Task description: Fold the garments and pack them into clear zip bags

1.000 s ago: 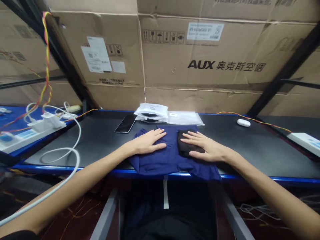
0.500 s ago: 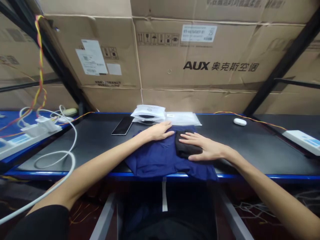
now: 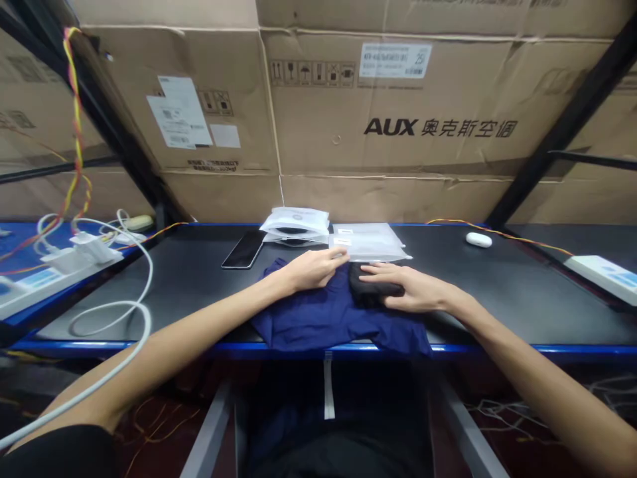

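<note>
My left hand is closed at the fingertips on the near left corner of a frosted plastic zip bag. This bag lies partly over another frosted bag. Over a folded black garment rests my right hand, its fingers across the top and its thumb at the near side, gripping it. Both hands are above a spread dark blue garment, whose lower edge hangs over the table's front. The right palm hides part of the black bundle.
Left of the bags are more filled frosted bags in a stack and a phone. A white earbud case lies at right. Power strips and a looping white cable flank the table; cardboard stands behind.
My left hand has drawn closed and moved slightly nearer; the upper frosted bag has slid toward me off the one below. My right hand's fingers have drawn in on the black garment.
</note>
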The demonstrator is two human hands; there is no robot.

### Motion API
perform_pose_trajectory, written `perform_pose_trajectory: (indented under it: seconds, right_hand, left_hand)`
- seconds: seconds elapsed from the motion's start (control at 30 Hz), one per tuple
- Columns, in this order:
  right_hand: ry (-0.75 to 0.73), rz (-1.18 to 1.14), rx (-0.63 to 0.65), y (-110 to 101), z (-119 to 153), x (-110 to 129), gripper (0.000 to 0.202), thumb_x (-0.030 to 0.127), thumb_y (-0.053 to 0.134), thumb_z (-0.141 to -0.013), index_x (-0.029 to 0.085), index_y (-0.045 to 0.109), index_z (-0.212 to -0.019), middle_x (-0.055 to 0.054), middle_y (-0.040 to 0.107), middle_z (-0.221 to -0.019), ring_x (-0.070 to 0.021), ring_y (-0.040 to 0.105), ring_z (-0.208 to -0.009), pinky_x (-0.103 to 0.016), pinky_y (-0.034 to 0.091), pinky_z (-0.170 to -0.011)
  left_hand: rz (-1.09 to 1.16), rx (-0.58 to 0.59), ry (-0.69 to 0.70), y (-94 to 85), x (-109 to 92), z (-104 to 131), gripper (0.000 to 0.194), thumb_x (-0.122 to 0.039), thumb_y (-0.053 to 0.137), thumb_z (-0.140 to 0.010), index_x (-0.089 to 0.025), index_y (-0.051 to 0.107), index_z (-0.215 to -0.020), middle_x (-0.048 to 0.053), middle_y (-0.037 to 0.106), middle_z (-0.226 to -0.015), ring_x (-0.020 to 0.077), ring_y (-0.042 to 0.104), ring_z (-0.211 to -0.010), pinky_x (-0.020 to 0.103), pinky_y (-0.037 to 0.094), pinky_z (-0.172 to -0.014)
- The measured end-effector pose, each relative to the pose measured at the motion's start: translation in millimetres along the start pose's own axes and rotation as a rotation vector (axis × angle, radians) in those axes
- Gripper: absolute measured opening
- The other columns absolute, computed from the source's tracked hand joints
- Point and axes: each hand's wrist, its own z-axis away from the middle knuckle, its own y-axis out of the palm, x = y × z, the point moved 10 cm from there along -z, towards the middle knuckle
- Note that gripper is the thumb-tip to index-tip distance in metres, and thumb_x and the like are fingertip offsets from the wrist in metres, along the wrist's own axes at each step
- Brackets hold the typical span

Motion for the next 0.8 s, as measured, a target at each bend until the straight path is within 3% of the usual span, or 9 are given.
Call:
perform_pose_trajectory:
  seconds: [0.07, 0.17, 0.33, 0.47, 0.57, 0.67, 0.8]
  right_hand:
    - [-0.006, -0.016, -0.035, -1.5, 1.1, -0.8, 0.066, 0.024, 0.065, -0.081, 0.03, 0.055, -0.146, -0.005, 0.045, -0.158, -0.0312, 0.041, -0.146, -0.055, 0.034, -0.119]
    - [-0.019, -0.028, -0.076, -3.1, 1.8, -1.6, 0.064, 0.025, 0.065, -0.082, 0.03, 0.056, -0.145, -0.005, 0.049, -0.155, -0.0298, 0.044, -0.144, -0.053, 0.035, -0.119]
    - [0.005, -0.014, -0.091, -2.4, -0.2, -3.9, 0.062, 0.029, 0.067, -0.081, 0.029, 0.059, -0.143, -0.003, 0.049, -0.155, -0.0297, 0.04, -0.146, -0.052, 0.034, -0.121]
    - [0.009, -0.045, -0.142, -7.6, -0.4, -3.8, 0.054, 0.025, 0.059, -0.084, 0.028, 0.064, -0.138, -0.003, 0.057, -0.148, -0.0292, 0.049, -0.14, -0.049, 0.037, -0.119]
    - [0.015, -0.118, -0.207, -16.3, 2.7, -4.2, 0.05, 0.03, 0.057, -0.087, 0.029, 0.065, -0.136, -0.002, 0.063, -0.143, -0.0299, 0.058, -0.132, -0.048, 0.041, -0.116]
    - [0.059, -0.185, -0.288, -28.7, 7.7, -8.1, 0.041, 0.036, 0.056, -0.091, 0.027, 0.069, -0.129, -0.003, 0.074, -0.125, -0.0306, 0.068, -0.114, -0.047, 0.051, -0.104]
    - [0.133, -0.211, -0.463, -51.7, 15.0, -11.5, 0.03, 0.046, 0.057, -0.091, 0.02, 0.072, -0.091, -0.002, 0.072, -0.081, -0.0235, 0.066, -0.074, -0.037, 0.057, -0.07]
  left_hand:
    - [0.013, 0.03, -0.016, 0.4, -3.8, 9.4, 0.05, -0.01, 0.038, -0.095, -0.018, 0.051, -0.143, 0.013, 0.051, -0.148, 0.0235, 0.07, -0.107, 0.033, 0.058, -0.09]
    - [0.054, 0.016, -0.082, -2.6, -2.4, 19.2, 0.046, -0.011, 0.042, -0.094, -0.019, 0.057, -0.137, 0.013, 0.057, -0.142, 0.0231, 0.071, -0.103, 0.033, 0.058, -0.09]
    - [0.115, -0.049, -0.221, -7.8, 8.8, 27.3, 0.033, -0.027, 0.044, -0.099, -0.02, 0.07, -0.119, 0.01, 0.073, -0.112, 0.0235, 0.072, -0.094, 0.033, 0.056, -0.084]
    - [0.068, -0.078, -0.323, -10.0, 22.9, 29.1, 0.042, -0.035, 0.04, -0.103, -0.017, 0.076, -0.093, 0.011, 0.075, -0.096, 0.024, 0.071, -0.088, 0.032, 0.052, -0.08]
    - [0.013, -0.066, -0.411, -8.8, 34.6, 29.8, 0.048, -0.038, 0.039, -0.104, -0.014, 0.077, -0.085, 0.014, 0.075, -0.092, 0.0261, 0.071, -0.086, 0.033, 0.051, -0.078]
    - [0.026, -0.059, -0.453, -6.5, 39.6, 30.4, 0.042, -0.037, 0.044, -0.102, -0.015, 0.077, -0.09, 0.013, 0.075, -0.096, 0.0264, 0.071, -0.088, 0.033, 0.051, -0.077]
    - [0.059, -0.08, -0.446, -4.8, 37.6, 30.6, 0.035, -0.036, 0.048, -0.101, -0.016, 0.076, -0.099, 0.012, 0.073, -0.106, 0.0257, 0.07, -0.093, 0.032, 0.052, -0.079]
